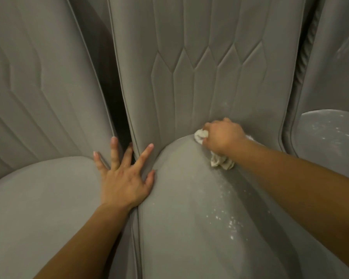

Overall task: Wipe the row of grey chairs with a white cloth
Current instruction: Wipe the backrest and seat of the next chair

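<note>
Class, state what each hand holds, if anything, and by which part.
The right hand grips the white cloth round its bunched middle; the left hand holds nothing.

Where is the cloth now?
In the head view, right of centre, the cloth is bunched in the right hand at the crease where the seat of the middle chair meets its backrest.

On the middle grey padded chair (pixel 185 208), the crumpled white cloth (pixel 201 135) lay far back; the left grey chair (pixel 38 198) and right grey chair (pixel 328 133) flanked it.

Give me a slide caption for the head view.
Right hand presses a white cloth into the seat crease of the middle chair; left hand spans the gap beside it.
</note>
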